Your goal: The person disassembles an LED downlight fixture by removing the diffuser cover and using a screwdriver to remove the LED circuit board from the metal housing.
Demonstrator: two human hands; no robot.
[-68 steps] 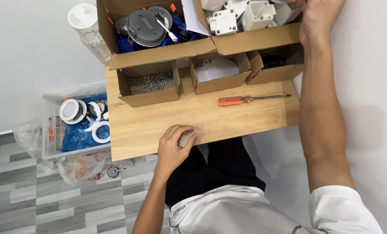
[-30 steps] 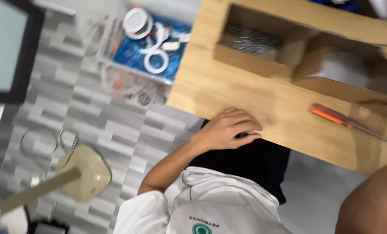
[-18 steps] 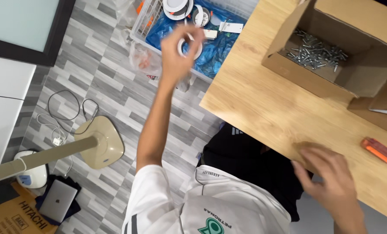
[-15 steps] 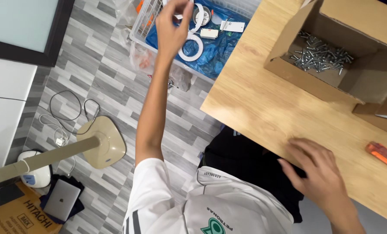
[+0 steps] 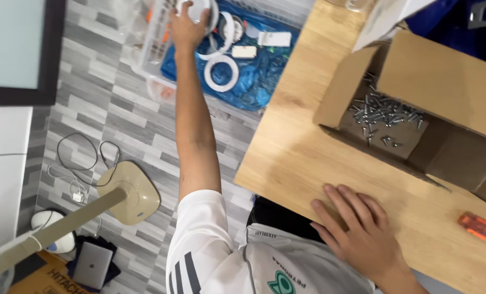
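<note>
Left hand (image 5: pixel 186 27): fingers curled on white plastic tape roll (image 5: pixel 206 13), grip partly hidden; right hand (image 5: pixel 357 231): spread flat on smooth wooden tabletop (image 5: pixel 292 152).

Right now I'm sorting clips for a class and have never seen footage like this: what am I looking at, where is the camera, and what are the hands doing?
The camera sits on a person's head and looks down, so you see their own two bare arms. The left hand stretches out to a clear plastic bin on the floor and grasps a white tape roll; another white roll lies on the blue sheet inside. The right hand rests flat and empty on the wooden table. On the table stands an open cardboard box holding loose screws, and an orange screwdriver handle lies at the right edge. A beige lamp base stands on the tiled floor.
</note>
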